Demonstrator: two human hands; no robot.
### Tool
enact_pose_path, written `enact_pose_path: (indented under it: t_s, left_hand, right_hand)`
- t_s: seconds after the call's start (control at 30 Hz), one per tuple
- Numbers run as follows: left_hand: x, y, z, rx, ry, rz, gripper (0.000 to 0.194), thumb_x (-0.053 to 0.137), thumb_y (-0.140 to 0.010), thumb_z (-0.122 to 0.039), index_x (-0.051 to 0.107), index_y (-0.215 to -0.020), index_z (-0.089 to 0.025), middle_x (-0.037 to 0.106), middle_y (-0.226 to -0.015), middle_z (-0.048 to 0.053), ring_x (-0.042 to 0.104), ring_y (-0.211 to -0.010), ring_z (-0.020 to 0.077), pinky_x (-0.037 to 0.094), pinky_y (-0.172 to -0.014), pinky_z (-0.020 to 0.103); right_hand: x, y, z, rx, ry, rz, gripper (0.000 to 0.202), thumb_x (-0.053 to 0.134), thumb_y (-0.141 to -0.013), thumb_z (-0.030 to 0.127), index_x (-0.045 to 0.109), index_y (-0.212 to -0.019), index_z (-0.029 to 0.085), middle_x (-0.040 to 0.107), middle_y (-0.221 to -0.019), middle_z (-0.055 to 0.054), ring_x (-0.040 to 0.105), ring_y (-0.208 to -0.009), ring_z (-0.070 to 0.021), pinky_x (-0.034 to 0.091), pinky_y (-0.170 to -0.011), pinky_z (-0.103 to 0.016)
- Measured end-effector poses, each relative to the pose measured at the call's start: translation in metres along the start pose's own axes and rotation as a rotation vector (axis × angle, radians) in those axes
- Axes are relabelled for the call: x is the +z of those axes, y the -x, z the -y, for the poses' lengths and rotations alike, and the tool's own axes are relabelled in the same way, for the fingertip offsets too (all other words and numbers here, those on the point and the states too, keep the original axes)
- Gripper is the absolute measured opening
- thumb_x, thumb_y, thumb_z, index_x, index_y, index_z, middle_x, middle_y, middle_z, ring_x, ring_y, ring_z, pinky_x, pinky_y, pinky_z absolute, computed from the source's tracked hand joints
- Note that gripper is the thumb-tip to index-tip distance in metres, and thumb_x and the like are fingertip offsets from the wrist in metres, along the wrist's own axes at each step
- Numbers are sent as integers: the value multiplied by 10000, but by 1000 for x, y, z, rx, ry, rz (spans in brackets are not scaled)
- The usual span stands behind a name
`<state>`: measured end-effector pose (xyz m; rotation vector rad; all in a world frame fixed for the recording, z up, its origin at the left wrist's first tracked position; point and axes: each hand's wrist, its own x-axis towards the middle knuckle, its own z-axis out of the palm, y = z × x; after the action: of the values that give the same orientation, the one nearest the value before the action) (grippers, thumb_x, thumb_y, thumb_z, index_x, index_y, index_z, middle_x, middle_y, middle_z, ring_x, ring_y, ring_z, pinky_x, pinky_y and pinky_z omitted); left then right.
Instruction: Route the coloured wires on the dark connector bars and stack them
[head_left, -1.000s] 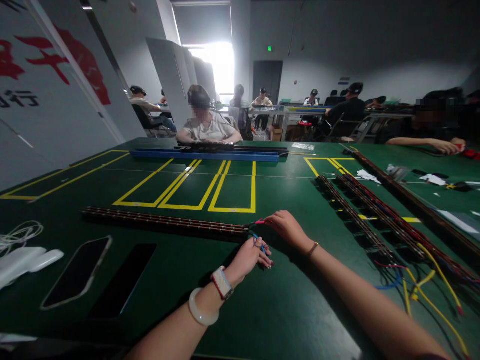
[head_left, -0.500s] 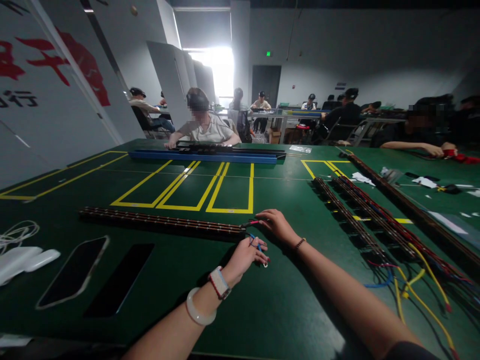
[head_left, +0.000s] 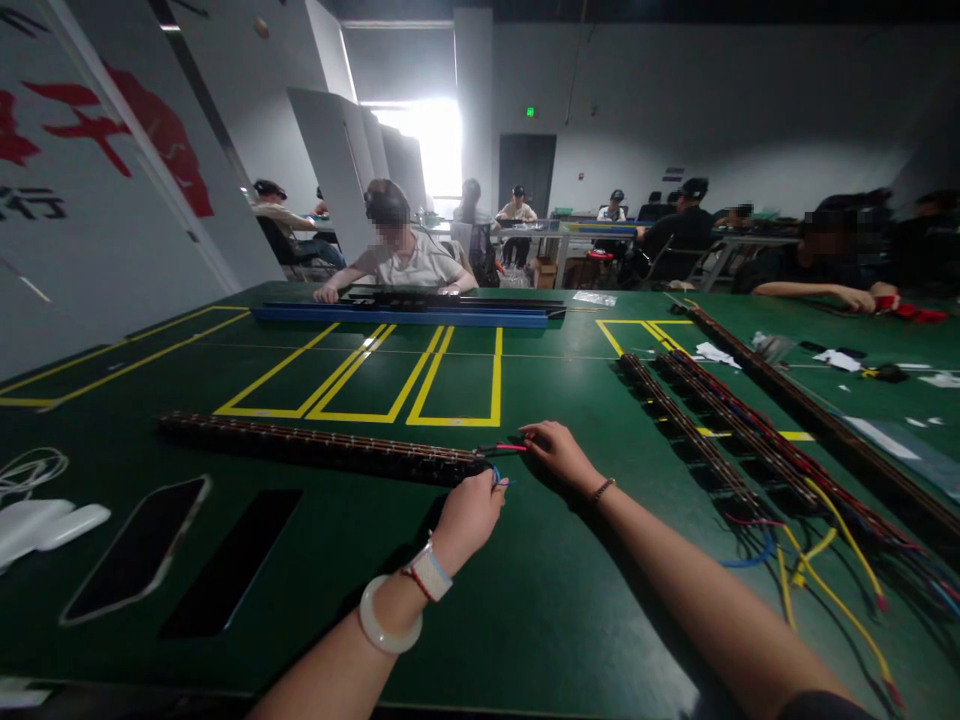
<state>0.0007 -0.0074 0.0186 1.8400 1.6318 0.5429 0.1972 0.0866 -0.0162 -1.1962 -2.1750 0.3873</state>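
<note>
A long dark strip assembly [head_left: 322, 445] lies across the green table, its wired end toward the middle. My left hand [head_left: 471, 510] is closed at that end, its fingers round the blue wire [head_left: 496, 474] and touching the strip's corner. To the right of it, my right hand [head_left: 559, 455] pinches the tip of a red wire [head_left: 511, 447] that runs from the same end. The far end of the strip rests untouched at the left.
Two dark phones [head_left: 139, 550] [head_left: 232, 560] and a white device [head_left: 45, 530] lie at the left. More strip bundles [head_left: 694, 430] with yellow wires [head_left: 847, 520] are at the right. Across the table, a person sits behind a blue rail [head_left: 397, 315]. Another person's hands [head_left: 870, 297] hold something red.
My left hand has moved slightly left and its spread fingers have closed at the strip's end. The red wire now stretches out straighter to my right hand. The view has shifted a little.
</note>
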Motion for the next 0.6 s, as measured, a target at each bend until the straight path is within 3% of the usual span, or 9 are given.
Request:
enact_pose_path:
  t_s: [0.13, 0.27, 0.37, 0.43, 0.6]
  left_hand:
    - [-4, 2, 0, 59, -130, -19, 256, 428, -930, -296, 573, -756, -177, 641, -727, 77, 597, -632, 193, 363, -599, 270]
    - [-3, -1, 1, 69, 13, 33, 320, 406, -935, -367, 550, -714, -186, 631, -681, 46, 589, -601, 177, 355, -561, 255]
    - [-4, -2, 1, 83, 95, 9, 424, 356, -940, -463, 544, -675, -190, 607, -632, 29, 571, -565, 166, 354, -545, 253]
    - [-4, -1, 1, 87, 116, -12, 500, 297, -945, -508, 551, -655, -191, 591, -603, 26, 562, -552, 165, 358, -545, 257]
    - [-4, 0, 2, 36, 143, -7, 532, 285, -937, -539, 552, -634, -192, 554, -537, 14, 539, -519, 164, 340, -523, 257]
  right_hand:
    - [1, 1, 1, -21, 39, 3, 190, 574, -887, 200, 682, -1043, 183, 684, -944, -60, 592, -892, -190, 440, -830, -316]
    - [-2, 3, 8, -42, 101, -31, 168, 580, -885, 209, 666, -1027, 183, 668, -961, -66, 579, -901, -194, 423, -822, -316]
    - [-11, 3, 23, -58, 172, -60, 106, 600, -872, 238, 656, -936, 175, 651, -895, -61, 566, -853, -193, 413, -780, -310]
    - [-17, 3, 37, -92, 204, 8, 121, 582, -887, 272, 649, -875, 172, 643, -827, -52, 560, -791, -181, 409, -740, -299]
    - [-21, 11, 68, -228, 251, 327, 187, 578, -884, 335, 663, -826, 178, 674, -789, -50, 594, -718, -171, 431, -718, -297]
